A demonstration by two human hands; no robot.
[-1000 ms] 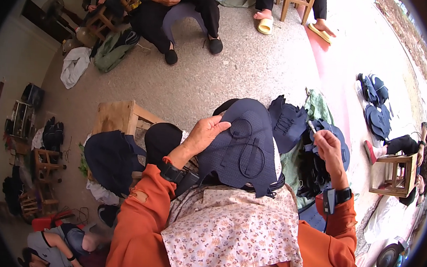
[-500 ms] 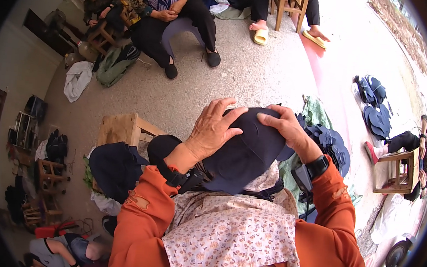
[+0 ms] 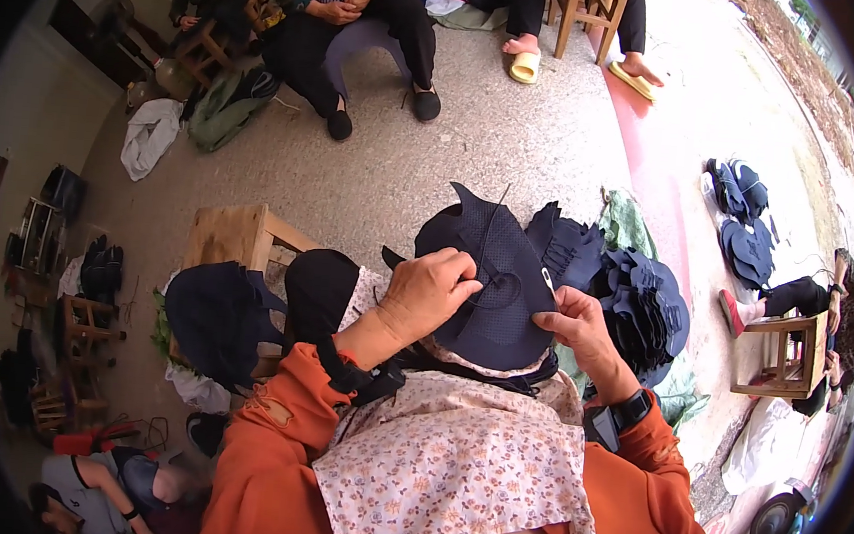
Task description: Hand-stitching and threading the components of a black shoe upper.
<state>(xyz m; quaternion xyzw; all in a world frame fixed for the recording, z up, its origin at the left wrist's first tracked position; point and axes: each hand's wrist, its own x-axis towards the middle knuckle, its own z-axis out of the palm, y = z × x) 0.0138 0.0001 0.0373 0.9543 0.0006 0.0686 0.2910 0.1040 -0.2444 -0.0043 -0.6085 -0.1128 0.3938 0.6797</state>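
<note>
A navy fabric cap piece (image 3: pixel 492 332) with a jagged, pointed top edge lies across my lap. A thin dark cord (image 3: pixel 517 296) loops over its face. My left hand (image 3: pixel 425 292) is closed in a pinch at the middle of the piece, by the cord; its fingertips hide whatever they grip. With thumb and fingers, my right hand (image 3: pixel 583 329) pinches the right edge of the piece, just below a small white spot (image 3: pixel 547 275). Close beyond it sit several stacked navy cap pieces (image 3: pixel 644 309). Both forearms wear dark wrist straps.
Left of me stands a wooden stool (image 3: pixel 234 237) with a navy cap stack (image 3: pixel 217 316) in front. People sit ahead on stools, one wearing yellow slippers (image 3: pixel 525 67). At right are more navy pieces (image 3: pixel 746 250) and another wooden stool (image 3: pixel 786 356). Green sacking (image 3: pixel 629 223) lies under the nearby stacks.
The cap piece has been turned, so its patterned face and looped cord now show. My left hand has come down to its middle, my right hand down its right edge.
</note>
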